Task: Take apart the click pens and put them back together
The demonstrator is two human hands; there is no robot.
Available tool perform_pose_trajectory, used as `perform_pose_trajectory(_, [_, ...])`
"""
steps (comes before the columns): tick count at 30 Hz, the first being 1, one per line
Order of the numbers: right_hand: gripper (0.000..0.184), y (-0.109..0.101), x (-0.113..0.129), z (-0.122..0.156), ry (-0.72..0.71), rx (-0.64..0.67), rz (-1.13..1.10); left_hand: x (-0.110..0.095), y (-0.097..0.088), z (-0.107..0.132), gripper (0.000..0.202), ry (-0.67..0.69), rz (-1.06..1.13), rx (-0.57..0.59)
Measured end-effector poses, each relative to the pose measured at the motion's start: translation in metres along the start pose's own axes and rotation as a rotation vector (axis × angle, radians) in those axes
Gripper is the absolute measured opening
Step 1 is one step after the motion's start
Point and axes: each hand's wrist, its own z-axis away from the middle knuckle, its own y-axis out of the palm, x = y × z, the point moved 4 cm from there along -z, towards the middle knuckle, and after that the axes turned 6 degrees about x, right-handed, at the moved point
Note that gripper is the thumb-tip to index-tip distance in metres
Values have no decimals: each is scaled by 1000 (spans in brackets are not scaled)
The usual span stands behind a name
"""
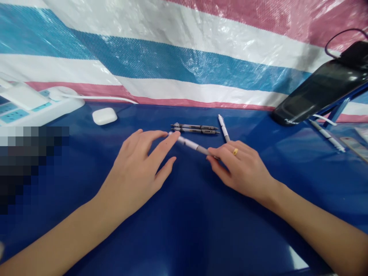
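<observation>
At the back left corner of the blue table (201,230), a white power strip (25,107) is placed, with a white earbud case (104,116) just beside it. The left hand (138,172) is held open, its index fingertip (176,134) touching one end of a white pen (191,145) laid between the hands. The pen's other end is met by the half-curled right hand (241,170); a grip cannot be confirmed. Beyond are set two silver-and-black pens (195,128) and a second white pen (223,127). A black phone (319,86) is propped at the back right corner.
</observation>
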Motion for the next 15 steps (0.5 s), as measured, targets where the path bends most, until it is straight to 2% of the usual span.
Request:
perform_pose_trajectory(3, [11,-7,-15,1,131,-107,239,0,3,1,40,16,21,15])
perform_pose_trajectory(5, [14,-8,-24,1,216,-120,345,-2,9,2,32,60,42,74])
perform_pose_trajectory(8, [18,-2,-32,1,292,-51,416,-6,16,4,26,105,83,149])
perform_pose_trajectory(15, [17,5,-31,3,346,68,540,-4,16,5,25,112,93,209])
